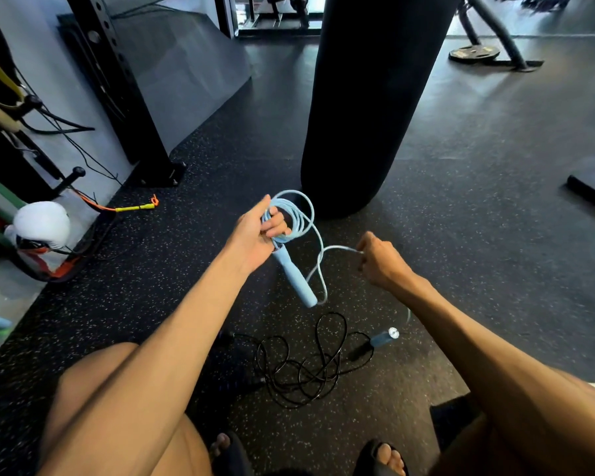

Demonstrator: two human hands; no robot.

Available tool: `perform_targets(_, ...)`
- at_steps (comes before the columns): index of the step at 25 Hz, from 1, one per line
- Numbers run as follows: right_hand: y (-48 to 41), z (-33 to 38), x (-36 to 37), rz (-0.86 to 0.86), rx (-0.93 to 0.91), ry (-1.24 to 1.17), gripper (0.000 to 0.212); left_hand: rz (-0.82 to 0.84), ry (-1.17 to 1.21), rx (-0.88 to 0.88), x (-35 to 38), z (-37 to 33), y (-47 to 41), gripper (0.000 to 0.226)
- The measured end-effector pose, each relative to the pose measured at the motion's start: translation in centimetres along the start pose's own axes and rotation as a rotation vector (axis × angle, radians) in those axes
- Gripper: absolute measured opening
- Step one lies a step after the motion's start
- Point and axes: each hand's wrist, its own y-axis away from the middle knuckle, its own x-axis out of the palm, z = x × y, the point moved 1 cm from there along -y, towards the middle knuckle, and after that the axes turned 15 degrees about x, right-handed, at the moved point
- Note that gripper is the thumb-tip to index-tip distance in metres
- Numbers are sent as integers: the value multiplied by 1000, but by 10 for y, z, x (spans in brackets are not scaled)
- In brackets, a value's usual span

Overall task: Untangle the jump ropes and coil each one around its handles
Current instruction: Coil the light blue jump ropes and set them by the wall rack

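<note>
SURROUND: black punching bag [375, 97] hangs just behind both hands; white boxing glove [42, 225] far left | FLOOR: black jump rope [302, 372] lies tangled between the knees | BLUE: left hand [258, 235] grips blue jump rope [299, 218] coils and handle [294, 276]; right hand [381, 259] pinches its loose cord; second handle [383, 338] beside the black jump rope

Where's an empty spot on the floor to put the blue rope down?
Bare floor lies between the punching bag and the mat. It's crowded near your feet, where the black rope lies tangled.
</note>
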Motion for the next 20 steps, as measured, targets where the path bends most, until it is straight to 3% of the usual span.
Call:
perform_targets(3,4,5,12,194,2,123,22,-133,149,94,-10,-6,-12,37)
perform_targets(7,12,20,13,345,-92,-3,20,-364,35,287,-18,-8,-20,32)
perform_targets(13,18,27,10,186,-206,-185,3,-559,-305,457,-45,-6,-31,19)
perform_targets(20,4,10,4,152,-77,-7,35,-743,-262,529,-67,-29,-39,23)
